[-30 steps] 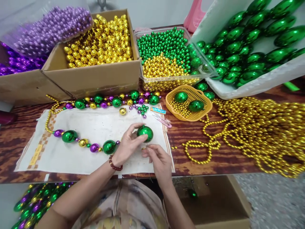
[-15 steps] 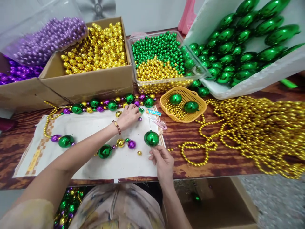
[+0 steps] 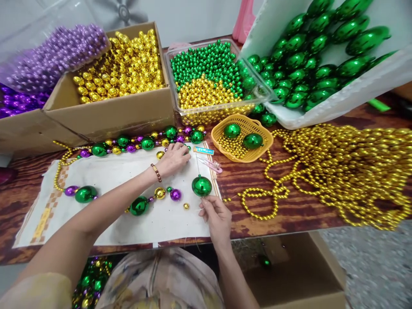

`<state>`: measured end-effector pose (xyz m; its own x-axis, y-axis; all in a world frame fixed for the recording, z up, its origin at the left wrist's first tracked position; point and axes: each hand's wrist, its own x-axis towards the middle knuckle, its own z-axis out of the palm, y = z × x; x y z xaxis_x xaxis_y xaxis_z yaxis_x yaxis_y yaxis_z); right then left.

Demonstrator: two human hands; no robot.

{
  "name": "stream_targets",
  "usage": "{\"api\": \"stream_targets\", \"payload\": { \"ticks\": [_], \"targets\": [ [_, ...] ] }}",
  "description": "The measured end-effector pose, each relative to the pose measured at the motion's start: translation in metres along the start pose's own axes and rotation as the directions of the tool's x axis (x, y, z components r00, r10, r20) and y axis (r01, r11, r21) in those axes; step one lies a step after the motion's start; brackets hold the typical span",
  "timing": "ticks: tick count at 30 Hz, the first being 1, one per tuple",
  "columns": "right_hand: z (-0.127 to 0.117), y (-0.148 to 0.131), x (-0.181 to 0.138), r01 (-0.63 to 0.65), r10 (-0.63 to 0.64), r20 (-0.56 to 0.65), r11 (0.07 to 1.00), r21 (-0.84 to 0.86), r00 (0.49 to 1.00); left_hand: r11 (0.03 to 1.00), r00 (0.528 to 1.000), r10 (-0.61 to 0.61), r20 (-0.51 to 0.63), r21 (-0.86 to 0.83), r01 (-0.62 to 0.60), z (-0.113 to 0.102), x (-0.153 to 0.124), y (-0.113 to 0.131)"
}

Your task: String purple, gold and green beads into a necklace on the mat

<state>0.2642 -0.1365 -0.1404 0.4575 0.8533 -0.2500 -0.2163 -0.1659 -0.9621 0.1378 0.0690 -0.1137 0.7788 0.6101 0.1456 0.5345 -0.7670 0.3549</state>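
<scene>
My right hand pinches just below a shiny green ball bead, at the lower end of a thin needle. The straight needle shows above the bead, and a pale thread trails by my fingers. My left hand is bent down over small beads at the cloth's back edge; its fingertips and anything between them are hidden. Beside it lies a gold bead. On the white cloth, under my left forearm, runs a strand with a purple bead at its end. A loose gold bead lies nearby.
Behind the cloth lies a finished-looking multicoloured bead strand. Farther back stand a cardboard box of gold beads and a clear tub. Right are a yellow basket, pink snips and heaped gold bead chains.
The whole view has shifted slightly left. Both hands stay nearly in place, the left over the small beads, the right below the green bead.
</scene>
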Motion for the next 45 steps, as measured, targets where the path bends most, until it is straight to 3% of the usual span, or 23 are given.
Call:
{"api": "stream_targets", "payload": {
  "ticks": [2, 3, 4, 6, 8, 9, 12, 17, 26, 32, 37, 42, 45],
  "targets": [
    [-0.001, -0.001, -0.001, 0.022, -0.022, 0.016, 1.000, -0.011, 1.000, 0.960, 0.989, -0.111, -0.099, -0.269, 0.081, -0.008, -0.002, 0.005],
    [-0.002, -0.002, -0.002, 0.043, -0.042, 0.029, 0.999, -0.021, 0.999, 0.877, 0.973, -0.199, -0.119, -0.464, 0.123, -0.014, -0.005, 0.009],
    [-0.003, -0.003, -0.003, 0.068, -0.067, 0.045, 0.997, -0.032, 0.997, 0.729, 0.952, -0.292, -0.094, -0.666, 0.158, -0.020, -0.008, 0.014],
    [-0.004, -0.006, -0.005, 0.124, -0.120, 0.075, 0.991, -0.053, 0.990, 0.293, 0.911, -0.408, 0.065, -0.935, 0.198, -0.032, -0.017, 0.024],
    [-0.006, -0.011, -0.008, 0.169, -0.161, 0.107, 0.983, -0.073, 0.981, -0.077, 0.887, -0.410, 0.211, -0.977, 0.197, -0.042, -0.027, 0.034],
    [-0.007, -0.014, -0.009, 0.186, -0.174, 0.124, 0.979, -0.086, 0.977, -0.186, 0.882, -0.404, 0.243, -0.966, 0.181, -0.045, -0.031, 0.039],
    [-0.009, -0.022, -0.012, 0.217, -0.190, 0.183, 0.966, -0.140, 0.964, -0.332, 0.873, -0.415, 0.254, -0.936, 0.115, -0.047, -0.041, 0.047],
    [-0.010, -0.028, -0.018, 0.235, -0.199, 0.205, 0.957, -0.172, 0.958, -0.397, 0.867, -0.425, 0.261, -0.914, 0.081, -0.041, -0.049, 0.050],
    [-0.015, -0.026, -0.020, 0.204, -0.162, 0.210, 0.959, -0.195, 0.964, -0.393, 0.863, -0.442, 0.246, -0.918, 0.060, -0.042, -0.050, 0.054],
    [-0.019, -0.026, -0.020, 0.186, -0.145, 0.201, 0.961, -0.204, 0.969, -0.356, 0.865, -0.448, 0.225, -0.933, 0.058, -0.041, -0.047, 0.057],
    [-0.021, -0.026, -0.018, 0.167, -0.132, 0.185, 0.967, -0.193, 0.974, -0.262, 0.856, -0.487, 0.174, -0.964, 0.047, -0.041, -0.042, 0.059],
    [-0.006, -0.027, -0.005, 0.171, -0.147, 0.155, 0.973, -0.157, 0.977, -0.259, 0.858, -0.442, 0.262, -0.953, 0.157, -0.026, -0.038, 0.078],
    [0.002, -0.027, 0.000, 0.174, -0.156, 0.121, 0.973, -0.155, 0.980, -0.278, 0.844, -0.483, 0.233, -0.955, 0.105, -0.011, -0.029, 0.097]
  ]
}}
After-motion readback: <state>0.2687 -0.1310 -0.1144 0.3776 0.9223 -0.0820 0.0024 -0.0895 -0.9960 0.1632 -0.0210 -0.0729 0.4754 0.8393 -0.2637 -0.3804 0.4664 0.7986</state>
